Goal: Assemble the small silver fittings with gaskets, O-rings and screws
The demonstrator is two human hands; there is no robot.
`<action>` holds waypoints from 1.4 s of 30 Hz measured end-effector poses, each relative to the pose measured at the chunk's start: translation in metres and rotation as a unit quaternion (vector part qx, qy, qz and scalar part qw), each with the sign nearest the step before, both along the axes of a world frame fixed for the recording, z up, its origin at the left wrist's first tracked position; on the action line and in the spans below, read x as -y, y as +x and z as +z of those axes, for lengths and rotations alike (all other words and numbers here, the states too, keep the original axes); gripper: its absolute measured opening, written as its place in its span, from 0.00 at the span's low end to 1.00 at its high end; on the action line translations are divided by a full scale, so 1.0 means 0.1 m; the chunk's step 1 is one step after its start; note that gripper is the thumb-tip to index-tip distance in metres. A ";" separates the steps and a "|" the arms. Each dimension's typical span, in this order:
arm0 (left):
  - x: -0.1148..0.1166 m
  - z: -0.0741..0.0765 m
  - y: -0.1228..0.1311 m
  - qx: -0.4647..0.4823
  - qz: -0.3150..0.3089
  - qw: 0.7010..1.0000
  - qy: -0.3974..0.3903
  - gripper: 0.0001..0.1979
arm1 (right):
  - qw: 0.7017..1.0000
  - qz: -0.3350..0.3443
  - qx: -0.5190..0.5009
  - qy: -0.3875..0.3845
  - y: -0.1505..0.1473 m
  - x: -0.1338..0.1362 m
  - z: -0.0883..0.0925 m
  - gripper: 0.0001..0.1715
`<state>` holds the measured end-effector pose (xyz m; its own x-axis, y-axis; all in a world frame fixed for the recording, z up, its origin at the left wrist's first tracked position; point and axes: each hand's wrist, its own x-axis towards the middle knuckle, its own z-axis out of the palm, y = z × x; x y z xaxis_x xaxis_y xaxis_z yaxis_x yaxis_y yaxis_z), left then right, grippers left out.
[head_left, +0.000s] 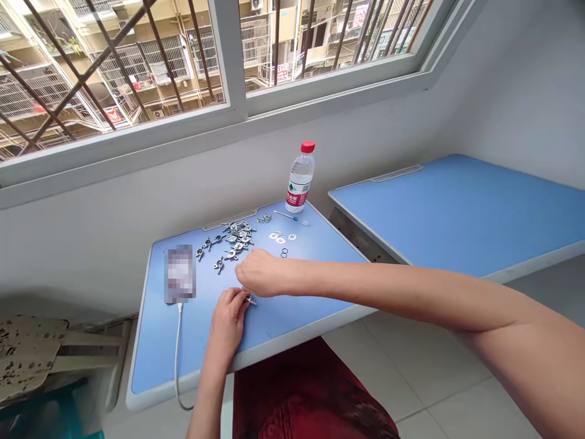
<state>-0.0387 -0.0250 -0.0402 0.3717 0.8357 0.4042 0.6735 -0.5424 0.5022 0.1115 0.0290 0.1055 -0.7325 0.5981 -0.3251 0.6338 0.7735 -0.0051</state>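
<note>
My left hand (228, 314) rests on the blue table, fingers closed on a small metal fitting (251, 300) whose end sticks out beside the fingertips. Just above it, my right hand (259, 272) is curled into a fist with its wrist turned over. What its fingers hold, if anything, is hidden. Beyond the hands lies a loose cluster of similar metal fittings (239, 236). To their right are thin flat oval plates (280, 241), and dark rings (284, 252) lie nearer to my right forearm. A screwdriver (292, 217) with a clear handle lies near the back edge.
Several small metal pieces (265, 217) sit at the back of the table. A water bottle (300, 180) with a red cap stands at the far corner. On the left lies a blurred phone (180, 273) with a white cable (177, 347). A second blue table (479, 213) stands to the right.
</note>
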 end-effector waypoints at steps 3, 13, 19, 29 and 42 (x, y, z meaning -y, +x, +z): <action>-0.01 0.00 -0.01 0.000 0.000 1.000 -0.001 0.11 | 1.000 0.015 0.015 -0.019 0.02 0.03 0.06 0.13; -0.01 0.04 0.00 0.010 -0.001 1.000 -0.027 0.12 | 0.999 -0.013 0.014 -0.026 -0.02 -0.02 0.03 0.14; -0.08 0.12 -0.01 0.019 -0.010 0.998 -0.064 0.08 | 0.998 -0.048 0.005 -0.042 -0.14 -0.14 0.08 0.18; -0.08 0.25 -0.03 0.025 -0.013 0.995 -0.095 0.09 | 0.996 -0.060 0.013 -0.062 -0.35 -0.27 0.17 0.12; -0.07 0.09 0.01 0.043 0.020 0.997 -0.069 0.09 | 0.997 -0.057 -0.054 -0.029 -0.17 -0.10 -0.01 0.15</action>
